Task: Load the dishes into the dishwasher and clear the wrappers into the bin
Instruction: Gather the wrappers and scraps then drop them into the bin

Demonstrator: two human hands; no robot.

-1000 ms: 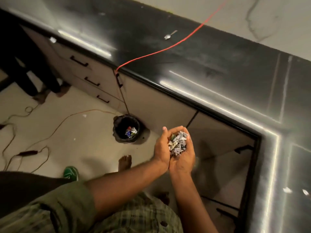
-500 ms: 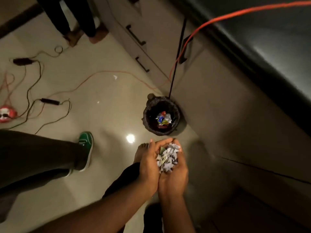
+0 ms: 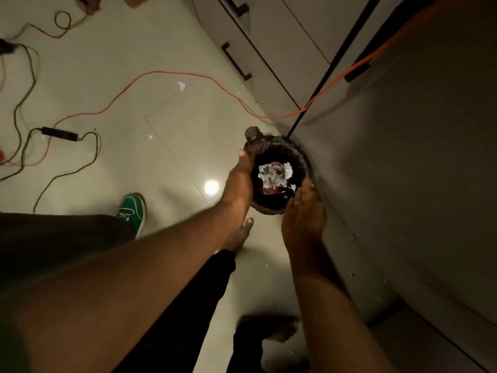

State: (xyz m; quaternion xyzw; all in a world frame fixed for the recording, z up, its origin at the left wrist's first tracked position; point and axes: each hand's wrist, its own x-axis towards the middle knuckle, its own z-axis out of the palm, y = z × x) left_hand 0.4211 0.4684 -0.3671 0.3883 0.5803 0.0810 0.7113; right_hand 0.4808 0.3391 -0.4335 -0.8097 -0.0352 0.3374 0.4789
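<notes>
Two parted hands frame a bin (image 3: 278, 208) standing on the floor (image 3: 139, 76) against the foot of a cabinet (image 3: 403, 157): the left hand (image 3: 239, 181) over its left rim, the right hand (image 3: 304, 222) at its near right rim. Between the hands, wrappers (image 3: 274, 172) lie heaped inside the bin. A shoe (image 3: 133, 211) stands well to the left of the left hand, cables (image 3: 166, 75) trail across the floor beyond and left of both hands, and a bare foot (image 3: 239, 235) is planted just below the left wrist.
</notes>
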